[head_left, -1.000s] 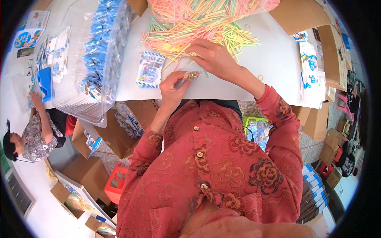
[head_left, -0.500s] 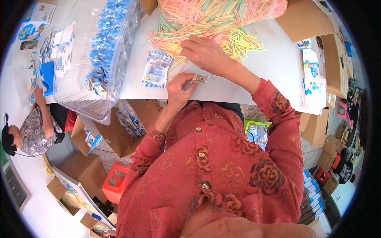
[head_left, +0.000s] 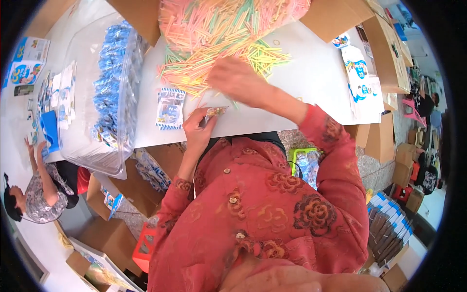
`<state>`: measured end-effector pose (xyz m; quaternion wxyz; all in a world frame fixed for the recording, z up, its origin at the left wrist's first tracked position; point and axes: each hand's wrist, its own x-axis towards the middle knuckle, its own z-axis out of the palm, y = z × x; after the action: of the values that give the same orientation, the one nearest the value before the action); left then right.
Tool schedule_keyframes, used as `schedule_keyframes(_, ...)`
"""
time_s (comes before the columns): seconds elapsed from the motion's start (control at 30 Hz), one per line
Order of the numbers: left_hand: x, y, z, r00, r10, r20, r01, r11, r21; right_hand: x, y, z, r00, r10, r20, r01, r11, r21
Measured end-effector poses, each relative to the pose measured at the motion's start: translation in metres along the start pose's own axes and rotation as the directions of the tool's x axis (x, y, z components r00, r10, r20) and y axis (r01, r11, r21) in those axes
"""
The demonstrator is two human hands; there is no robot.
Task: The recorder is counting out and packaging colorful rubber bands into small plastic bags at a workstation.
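Note:
My left hand point(head_left: 198, 130) pinches a small clear packet point(head_left: 217, 111) with tiny multicoloured bits inside, just above the near side of the white table. My right hand point(head_left: 238, 82) is over the front of a loose pile of thin pastel sticks point(head_left: 187, 73), in pink, yellow and green. Motion smears its curled fingers, so whether they hold a stick cannot be made out. Left of my left hand lies a short stack of flat blue-and-white printed sachets point(head_left: 170, 108). Behind the pile, a big clear bag point(head_left: 233, 19) bulges with more sticks.
A clear plastic bin point(head_left: 80, 141) holds rows of blue-and-white packets point(head_left: 113, 78) at left. Cardboard boxes point(head_left: 335, 19) flank the bag. White printed packaging point(head_left: 357, 73) lies at right. Beyond the bin, another person point(head_left: 44, 194) works at the table. Below stand open cartons and a green basket point(head_left: 295, 163).
The whole view has shifted, with the table appearing further left. My right hand has come slightly nearer the packet and is now blurred. My left hand keeps its hold on the packet.

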<state>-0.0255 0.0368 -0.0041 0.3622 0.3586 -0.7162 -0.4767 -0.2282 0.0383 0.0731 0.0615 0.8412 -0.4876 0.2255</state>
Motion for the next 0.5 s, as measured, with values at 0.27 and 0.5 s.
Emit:
schedule_keyframes(0.27, 0.004, 0.005, 0.002, 1.000, 0.001, -0.004, -0.002, 0.998, -0.061, -0.160, 0.101, -0.066, 0.675, 0.725, -0.138, -0.725, 0.615, -0.310)
schedule_keyframes(0.5, 0.005, 0.003, 0.002, 0.997, 0.067, 0.023, -0.067, 0.997, -0.029, -0.146, 0.067, -0.050, 0.756, 0.654, -0.029, -0.654, 0.752, -0.080)
